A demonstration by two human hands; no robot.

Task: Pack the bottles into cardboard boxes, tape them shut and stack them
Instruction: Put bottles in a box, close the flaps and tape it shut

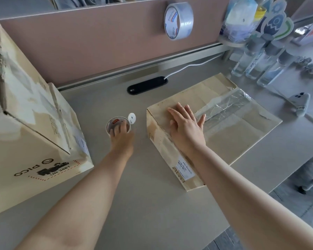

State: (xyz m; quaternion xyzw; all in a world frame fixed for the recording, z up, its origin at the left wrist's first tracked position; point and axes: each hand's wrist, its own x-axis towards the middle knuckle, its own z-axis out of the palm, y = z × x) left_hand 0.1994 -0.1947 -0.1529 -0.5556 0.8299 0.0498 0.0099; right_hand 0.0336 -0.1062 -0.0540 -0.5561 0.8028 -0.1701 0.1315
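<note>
A flat closed cardboard box (229, 130) lies on the desk at the right, with a strip of clear tape (226, 107) along its top seam. My right hand (186, 125) presses flat on the box's near-left top, fingers straight. My left hand (120, 136) grips a small roll of clear tape (116, 122) standing on the desk between the two boxes, fingers inside its core. A white round tab (132, 117) sticks out beside that roll. Three clear bottles with grey caps (266, 62) stand at the far right.
A large cardboard box (31, 123) printed PICO stands at the left. A second tape roll (178, 21) hangs on the pink partition. A black cable port (146, 85) sits in the desk behind. A white controller (299, 103) lies at the right edge.
</note>
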